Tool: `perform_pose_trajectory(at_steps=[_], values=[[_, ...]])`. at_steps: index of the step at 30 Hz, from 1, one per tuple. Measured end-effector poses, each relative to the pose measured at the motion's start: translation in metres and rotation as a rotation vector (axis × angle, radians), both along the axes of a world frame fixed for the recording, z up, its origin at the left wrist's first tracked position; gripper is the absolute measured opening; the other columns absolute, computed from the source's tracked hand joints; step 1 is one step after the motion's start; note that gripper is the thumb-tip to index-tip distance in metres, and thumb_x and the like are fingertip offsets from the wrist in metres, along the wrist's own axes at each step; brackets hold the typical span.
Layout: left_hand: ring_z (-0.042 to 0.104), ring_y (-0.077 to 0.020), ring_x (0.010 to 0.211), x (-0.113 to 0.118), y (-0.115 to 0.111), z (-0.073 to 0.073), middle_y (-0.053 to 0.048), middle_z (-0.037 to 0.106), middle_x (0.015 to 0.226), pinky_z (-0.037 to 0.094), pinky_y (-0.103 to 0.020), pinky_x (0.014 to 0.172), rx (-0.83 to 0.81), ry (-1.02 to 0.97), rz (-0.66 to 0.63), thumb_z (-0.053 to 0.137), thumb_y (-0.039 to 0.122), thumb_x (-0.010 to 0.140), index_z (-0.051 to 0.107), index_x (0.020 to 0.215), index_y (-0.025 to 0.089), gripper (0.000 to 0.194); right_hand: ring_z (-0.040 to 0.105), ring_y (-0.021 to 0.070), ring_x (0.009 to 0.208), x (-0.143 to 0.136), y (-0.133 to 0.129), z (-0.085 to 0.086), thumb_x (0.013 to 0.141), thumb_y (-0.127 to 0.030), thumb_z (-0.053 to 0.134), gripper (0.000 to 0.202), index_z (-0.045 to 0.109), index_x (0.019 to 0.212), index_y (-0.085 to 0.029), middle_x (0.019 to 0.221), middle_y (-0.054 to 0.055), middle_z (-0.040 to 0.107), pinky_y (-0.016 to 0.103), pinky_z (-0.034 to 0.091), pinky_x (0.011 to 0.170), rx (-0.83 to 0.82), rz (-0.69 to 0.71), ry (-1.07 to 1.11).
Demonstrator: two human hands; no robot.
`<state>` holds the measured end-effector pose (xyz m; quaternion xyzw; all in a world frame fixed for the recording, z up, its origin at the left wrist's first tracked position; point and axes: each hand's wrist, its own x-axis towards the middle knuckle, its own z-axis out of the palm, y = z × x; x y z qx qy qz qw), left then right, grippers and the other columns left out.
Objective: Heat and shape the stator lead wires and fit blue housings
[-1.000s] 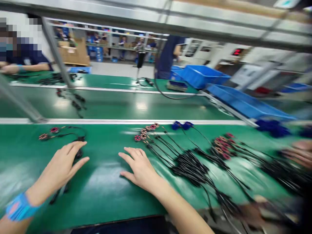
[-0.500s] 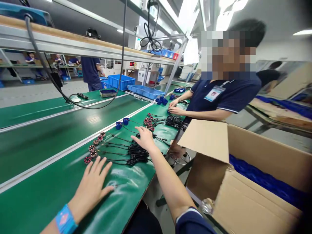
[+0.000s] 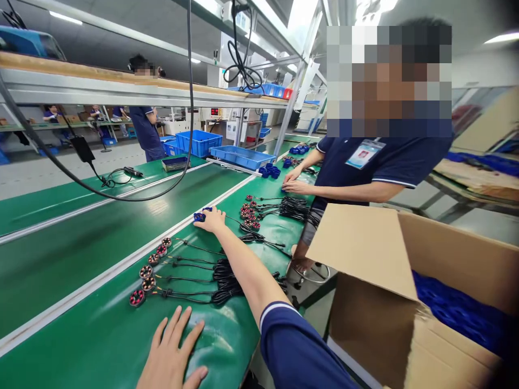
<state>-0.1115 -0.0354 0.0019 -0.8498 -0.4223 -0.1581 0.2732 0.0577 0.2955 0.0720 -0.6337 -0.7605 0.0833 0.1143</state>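
Note:
My left hand (image 3: 172,351) lies on the green table (image 3: 97,324) near its front, fingers spread, holding nothing. Just beyond it are several small round motors (image 3: 146,271) in a slanting row, their black cables (image 3: 225,278) bundled to the right. My right hand (image 3: 213,220) reaches past them to the white strip, its fingers curled over blue parts (image 3: 199,217); the fingertips are partly hidden. A cable runs right from this hand. Farther along the table is a second group of motors (image 3: 248,213) with black cables (image 3: 298,208).
A co-worker (image 3: 360,162) handles small parts at the right side of the table. An open cardboard box (image 3: 368,319) with blue material stands at right. Blue bins (image 3: 241,156) sit at the back; a black cable (image 3: 190,81) hangs over the table.
My right hand has moved from above the cable bundle forward and left onto the blue parts. My left hand now sits lower in the view, still spread. The view has shifted somewhat.

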Motion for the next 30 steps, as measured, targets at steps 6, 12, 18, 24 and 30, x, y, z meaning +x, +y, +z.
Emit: perform_pose_trajectory(at_steps=[6, 12, 18, 24, 30], values=[[0.053, -0.0295, 0.131, -0.003, 0.004, -0.009, -0.007, 0.061, 0.143, 0.039, -0.040, 0.101, -0.017, 0.014, -0.008, 0.050, 0.073, 0.093, 0.052, 0.149, 0.034, 0.068, 0.044, 0.0414, 0.136, 0.016, 0.015, 0.010, 0.089, -0.065, 0.062, 0.070, 0.055, 0.140, -0.017, 0.150, 0.026, 0.040, 0.057, 0.031, 0.111, 0.023, -0.142, -0.024], [0.049, -0.0326, 0.135, 0.002, -0.001, -0.003, -0.009, 0.057, 0.147, 0.033, -0.043, 0.105, -0.099, -0.057, -0.005, 0.059, 0.063, 0.091, 0.054, 0.147, 0.031, 0.065, 0.049, 0.0340, 0.133, 0.093, -0.019, 0.044, 0.093, -0.068, 0.056, 0.064, 0.050, 0.139, -0.025, 0.144, 0.016, 0.052, 0.050, 0.035, 0.110, 0.082, -0.089, -0.060], [0.050, -0.0335, 0.133, 0.003, -0.003, 0.000, -0.010, 0.058, 0.145, 0.031, -0.045, 0.107, -0.090, -0.135, -0.036, 0.059, 0.061, 0.090, 0.059, 0.142, 0.030, 0.061, 0.064, 0.0282, 0.096, 0.174, -0.086, 0.029, 0.065, -0.050, 0.090, 0.058, 0.059, 0.102, -0.019, 0.102, 0.010, 0.067, 0.036, 0.046, 0.085, -0.062, -0.075, -0.123], [0.050, -0.0321, 0.134, 0.002, -0.003, -0.002, -0.009, 0.058, 0.145, 0.033, -0.044, 0.106, -0.087, -0.145, -0.036, 0.058, 0.061, 0.091, 0.057, 0.143, 0.031, 0.061, 0.060, 0.0190, 0.090, 0.170, -0.092, 0.002, 0.077, -0.026, 0.073, 0.031, 0.054, 0.101, -0.019, 0.097, 0.003, 0.064, 0.027, 0.043, 0.080, 0.011, 0.056, 0.044], [0.049, -0.0307, 0.136, 0.002, -0.003, 0.000, -0.007, 0.055, 0.150, 0.035, -0.041, 0.108, -0.129, -0.141, -0.024, 0.057, 0.062, 0.092, 0.051, 0.149, 0.033, 0.064, 0.060, 0.0140, 0.075, 0.185, -0.040, 0.041, 0.084, -0.017, 0.058, 0.021, 0.052, 0.103, -0.020, 0.087, -0.002, 0.064, 0.024, 0.047, 0.069, 0.066, 0.000, 0.238]])
